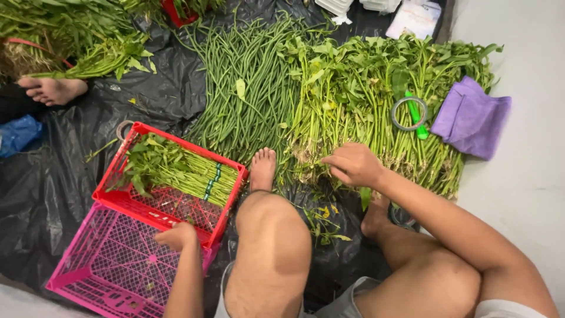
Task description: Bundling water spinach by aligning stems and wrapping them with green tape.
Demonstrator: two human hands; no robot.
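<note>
My right hand (pixel 353 165) reaches into a wide pile of leafy green stalks (pixel 376 100) and closes its fingers on a few stems near their cut ends. My left hand (pixel 176 235) rests as a loose fist on the near rim of a red plastic crate (pixel 126 200). That crate holds a tied bundle of the same greens (pixel 176 168) and sits on a pink crate (pixel 106 265). My knees and bare feet lie between the crates and the pile.
A heap of long green beans (pixel 247 88) lies beside the stalks on black plastic sheeting (pixel 47 194). A tape roll (pixel 409 113), green-handled tool (pixel 416 115) and purple cloth (pixel 471 118) sit at right. Another person's bare foot (pixel 53 89) shows at the left.
</note>
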